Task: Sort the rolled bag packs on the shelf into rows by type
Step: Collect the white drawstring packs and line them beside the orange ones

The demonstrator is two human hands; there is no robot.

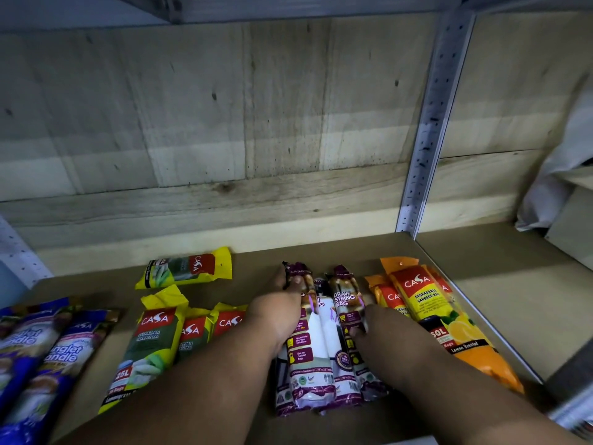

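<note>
Both forearms reach in over the front edge of the brown shelf [321, 248]. The left hand [279, 311] curls its fingers round the far end of the leftmost purple drawstring pack [300, 342]. The right hand [372, 322] lies beside the purple packs; its fingers are tucked under, so can't tell their grip. Glossy plastic rolls, long axes running front to back. Yellow packs [150, 345] lie left of the purple ones, orange packs [433, 313] right.

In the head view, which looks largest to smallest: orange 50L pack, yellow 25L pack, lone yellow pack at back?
1. Orange 50L pack.
2. Yellow 25L pack.
3. Lone yellow pack, though it lies farther away, so unsure.
</note>
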